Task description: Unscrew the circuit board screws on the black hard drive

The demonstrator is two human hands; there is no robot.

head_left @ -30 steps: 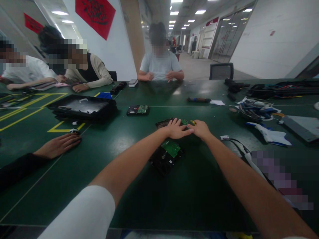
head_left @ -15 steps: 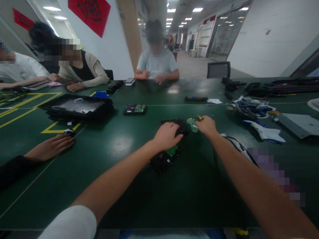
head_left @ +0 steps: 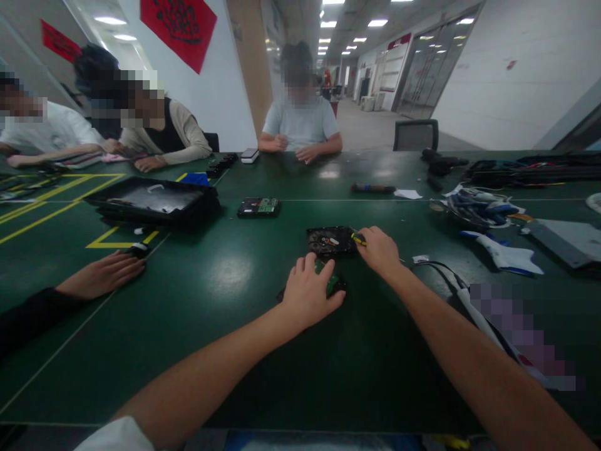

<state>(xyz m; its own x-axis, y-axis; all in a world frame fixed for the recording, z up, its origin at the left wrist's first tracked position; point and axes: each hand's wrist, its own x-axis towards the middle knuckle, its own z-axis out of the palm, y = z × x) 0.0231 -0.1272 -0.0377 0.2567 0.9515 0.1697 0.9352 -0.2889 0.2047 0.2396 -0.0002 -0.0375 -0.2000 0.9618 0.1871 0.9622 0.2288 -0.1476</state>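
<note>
My left hand [head_left: 306, 289] lies over a hard drive with a green circuit board [head_left: 334, 285], its fingers spread and covering most of the drive. Just beyond it, a second hard drive [head_left: 331, 240] rests on the table with its dark metal underside showing. Beside that drive's right end, my right hand [head_left: 379, 250] is closed around a yellow and black handle, which looks like a screwdriver [head_left: 359, 238]. The handle's end sticks out past the fingers; the rest is hidden in the hand.
Another hard drive [head_left: 258, 207] lies ahead to the left, near a black tray [head_left: 154, 199]. A co-worker's hand [head_left: 104, 275] rests at left; other people sit across the green table [head_left: 225, 363]. On the right are a cable [head_left: 451, 275], gloves [head_left: 504, 252] and a grey metal box [head_left: 566, 241].
My left hand has moved back from the far drive onto the nearer one, uncovering the far drive. My right hand has shifted slightly left; the loose green board beside it no longer shows.
</note>
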